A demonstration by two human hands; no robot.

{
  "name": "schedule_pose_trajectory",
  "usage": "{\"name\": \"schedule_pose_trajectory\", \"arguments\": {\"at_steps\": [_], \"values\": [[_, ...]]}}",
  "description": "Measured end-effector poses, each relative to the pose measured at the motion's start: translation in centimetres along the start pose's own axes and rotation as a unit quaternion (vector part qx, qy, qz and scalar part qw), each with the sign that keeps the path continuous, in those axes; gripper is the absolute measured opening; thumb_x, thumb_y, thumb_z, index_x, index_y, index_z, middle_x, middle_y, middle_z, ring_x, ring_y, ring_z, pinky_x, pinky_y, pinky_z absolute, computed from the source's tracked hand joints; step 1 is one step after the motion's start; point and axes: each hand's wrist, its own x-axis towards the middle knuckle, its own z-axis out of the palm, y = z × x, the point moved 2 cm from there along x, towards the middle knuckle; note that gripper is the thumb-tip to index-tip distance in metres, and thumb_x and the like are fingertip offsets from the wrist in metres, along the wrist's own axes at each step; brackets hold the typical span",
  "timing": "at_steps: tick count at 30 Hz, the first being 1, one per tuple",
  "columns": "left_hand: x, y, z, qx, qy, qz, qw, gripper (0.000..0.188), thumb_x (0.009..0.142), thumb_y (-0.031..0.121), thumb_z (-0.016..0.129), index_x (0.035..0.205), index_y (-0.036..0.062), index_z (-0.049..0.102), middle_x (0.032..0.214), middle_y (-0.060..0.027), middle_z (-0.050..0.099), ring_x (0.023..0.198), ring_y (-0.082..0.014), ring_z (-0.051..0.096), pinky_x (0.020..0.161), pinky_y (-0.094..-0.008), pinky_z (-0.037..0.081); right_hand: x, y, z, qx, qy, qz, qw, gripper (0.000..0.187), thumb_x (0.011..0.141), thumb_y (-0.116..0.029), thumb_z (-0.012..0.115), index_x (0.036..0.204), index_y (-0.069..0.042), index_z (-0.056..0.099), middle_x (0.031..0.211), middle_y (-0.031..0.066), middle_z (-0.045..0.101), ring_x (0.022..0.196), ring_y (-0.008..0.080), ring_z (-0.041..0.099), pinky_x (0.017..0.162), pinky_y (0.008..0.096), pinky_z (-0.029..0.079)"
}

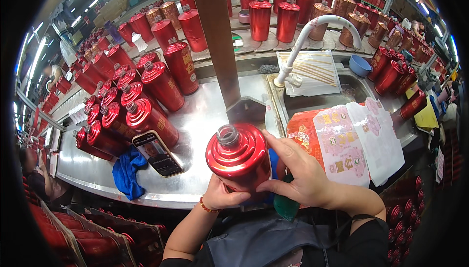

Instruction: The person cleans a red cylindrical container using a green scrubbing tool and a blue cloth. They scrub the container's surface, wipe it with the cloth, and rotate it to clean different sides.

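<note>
A shiny red bottle (238, 162) with ringed shoulders and a bare glass neck is held upright in front of me between both hands. Closed round its lower left side is my left hand (222, 196), with a beaded bracelet on the wrist. My right hand (303, 174) grips the bottle's right side, thumb near the base and fingers behind. Below the right palm shows a green piece (286, 205) whose kind I cannot make out. Something blue lies partly hidden between bottle and right hand. Right of it are a red patterned sheet (299, 132) and printed decal sheets (337, 145).
Several red bottles (156, 86) crowd the metal table's left side, near a propped phone (157, 153) and a blue cloth (128, 171). A post (215, 37) rises ahead. A curved white faucet (293, 57), sink (351, 88) and blue bowl (360, 65) stand right. Behind runs a bottle-laden conveyor (268, 47).
</note>
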Motion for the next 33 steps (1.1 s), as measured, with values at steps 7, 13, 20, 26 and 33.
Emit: {"name": "schedule_pose_trajectory", "arguments": {"at_steps": [7,13,20,26,33], "values": [[-0.1,0.8,0.3,0.102,0.037,-0.014,0.994,0.103,0.075,0.015,0.087,0.158,0.0002,0.029,0.154,-0.0152,0.045,0.142,-0.0253,0.047,0.119,-0.0422,0.035,0.2,0.4,-0.3,0.170,-0.064,0.154,0.971,0.090,0.088,-0.018,0.081,0.161,-0.005,0.031,0.140,0.0211,0.056,0.101,0.0217,0.068,0.083,0.0316,0.056],[2.0,2.4,2.4,0.090,0.090,-0.014,0.992,0.110,0.087,0.020,0.080,0.164,-0.0003,0.004,0.160,-0.0196,0.035,0.146,-0.0275,0.040,0.119,-0.0418,0.035,0.8,5.2,0.7,0.456,-0.048,0.259,0.850,0.072,0.104,-0.015,0.064,0.164,-0.008,0.025,0.131,0.0120,0.061,0.098,0.0114,0.059,0.083,0.0263,0.050],[0.9,1.4,1.5,0.139,0.094,-0.066,0.984,0.102,0.094,0.016,0.070,0.165,-0.0014,-0.003,0.165,-0.0241,0.028,0.149,-0.0299,0.037,0.122,-0.0411,0.029,0.4,6.1,1.3,0.452,-0.060,0.344,0.821,0.062,0.110,-0.023,0.054,0.163,-0.005,0.028,0.113,0.0048,0.063,0.091,0.0101,0.054,0.085,0.0251,0.047],[0.9,1.6,1.4,0.246,0.087,-0.070,0.963,0.101,0.095,0.019,0.071,0.165,-0.0002,0.001,0.156,-0.0229,0.039,0.142,-0.0284,0.043,0.119,-0.0403,0.033,0.8,5.4,1.9,0.442,-0.051,0.362,0.819,0.063,0.110,-0.028,0.055,0.161,-0.001,0.029,0.135,0.0124,0.061,0.123,0.0152,0.058,0.104,0.0303,0.047],[0.8,1.3,1.0,0.314,0.084,-0.058,0.944,0.105,0.094,0.025,0.075,0.166,0.0011,0.002,0.142,-0.0186,0.058,0.127,-0.0250,0.059,0.113,-0.0401,0.041,1.0,7.2,2.5,0.422,-0.086,0.325,0.842,0.069,0.105,-0.035,0.064,0.157,0.000,0.034,0.140,0.0146,0.059,0.127,0.0191,0.057,0.108,0.0341,0.045]]}}
